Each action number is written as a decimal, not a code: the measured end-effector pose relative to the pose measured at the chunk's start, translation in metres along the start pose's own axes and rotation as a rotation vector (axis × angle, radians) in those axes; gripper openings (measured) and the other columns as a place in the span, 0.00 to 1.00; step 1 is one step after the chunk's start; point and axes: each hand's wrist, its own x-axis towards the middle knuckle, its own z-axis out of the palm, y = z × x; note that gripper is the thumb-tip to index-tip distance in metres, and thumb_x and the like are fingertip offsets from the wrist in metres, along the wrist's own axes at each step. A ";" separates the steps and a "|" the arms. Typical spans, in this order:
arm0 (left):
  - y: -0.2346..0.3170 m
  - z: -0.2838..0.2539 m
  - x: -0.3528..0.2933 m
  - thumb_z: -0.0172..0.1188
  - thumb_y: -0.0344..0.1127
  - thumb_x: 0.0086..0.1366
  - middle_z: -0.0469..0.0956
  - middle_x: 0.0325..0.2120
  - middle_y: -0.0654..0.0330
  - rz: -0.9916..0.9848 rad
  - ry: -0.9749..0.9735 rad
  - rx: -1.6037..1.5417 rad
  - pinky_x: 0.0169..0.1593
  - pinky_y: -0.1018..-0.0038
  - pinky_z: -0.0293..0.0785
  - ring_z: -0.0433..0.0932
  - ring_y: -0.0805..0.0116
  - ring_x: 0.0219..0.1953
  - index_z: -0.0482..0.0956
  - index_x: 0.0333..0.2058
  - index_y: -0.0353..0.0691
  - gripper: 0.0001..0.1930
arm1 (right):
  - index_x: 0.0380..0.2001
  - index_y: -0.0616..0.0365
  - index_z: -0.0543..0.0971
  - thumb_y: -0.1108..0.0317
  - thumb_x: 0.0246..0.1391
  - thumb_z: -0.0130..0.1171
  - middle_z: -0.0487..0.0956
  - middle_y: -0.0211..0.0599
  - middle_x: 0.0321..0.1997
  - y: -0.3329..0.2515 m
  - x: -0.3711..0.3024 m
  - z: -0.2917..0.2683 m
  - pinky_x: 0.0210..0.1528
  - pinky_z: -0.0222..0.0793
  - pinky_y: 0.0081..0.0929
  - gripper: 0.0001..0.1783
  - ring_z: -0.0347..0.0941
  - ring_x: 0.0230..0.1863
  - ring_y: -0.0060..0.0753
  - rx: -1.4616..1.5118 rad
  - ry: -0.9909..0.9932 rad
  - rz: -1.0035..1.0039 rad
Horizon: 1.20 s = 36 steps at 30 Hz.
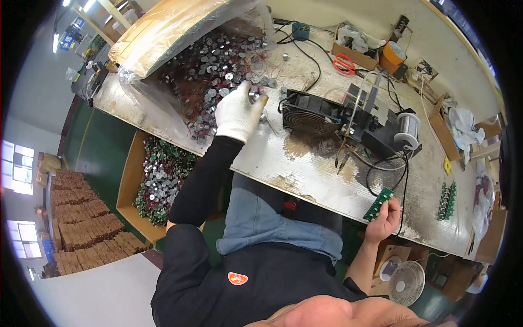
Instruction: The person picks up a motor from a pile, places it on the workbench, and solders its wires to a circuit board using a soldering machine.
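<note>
My left hand (238,114), in a white glove, is at the near right edge of a heap of small round metal parts with thin wires (215,71). Its fingers and thumb curl round a small round metal part (253,98), partly hidden by the glove. Bare, my right hand (385,219) pinches a green circuit board strip (378,205) by its right side, over the table's front edge. Between the hands stand a black fan (310,115) and a soldering stand (362,125) with a solder wire spool (407,132).
A plastic-lined carton (169,32) spills the heap onto the worktable (272,158). Red-handled scissors (344,64) and black cables lie behind the fan. More green boards (446,201) rest at right. Below left is a box of finished-looking parts (163,180); a white fan (407,283) stands below right.
</note>
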 end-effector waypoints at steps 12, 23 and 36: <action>-0.029 0.034 0.028 0.56 0.32 0.65 0.81 0.28 0.57 -0.145 -0.002 -0.939 0.33 0.77 0.74 0.79 0.74 0.28 0.79 0.37 0.27 0.11 | 0.37 0.67 0.71 0.80 0.57 0.49 0.70 0.35 0.43 0.002 0.000 0.004 0.44 0.61 0.18 0.05 0.64 0.39 0.21 0.008 0.038 -0.012; 0.005 -0.029 -0.042 0.60 0.32 0.64 0.81 0.29 0.52 -0.266 0.007 -1.359 0.26 0.79 0.74 0.78 0.72 0.22 0.77 0.44 0.27 0.14 | 0.29 0.63 0.73 0.79 0.52 0.57 0.68 0.24 0.25 -0.026 0.021 0.003 0.24 0.55 0.15 0.03 0.58 0.22 0.13 -0.281 -0.226 0.194; 0.029 0.002 -0.114 0.57 0.30 0.65 0.78 0.27 0.59 -0.262 -0.279 -1.083 0.28 0.83 0.69 0.75 0.77 0.23 0.76 0.41 0.27 0.11 | 0.33 0.62 0.73 0.76 0.55 0.58 0.72 0.24 0.21 -0.045 0.031 0.022 0.18 0.51 0.13 0.04 0.62 0.18 0.09 -0.170 -0.388 0.559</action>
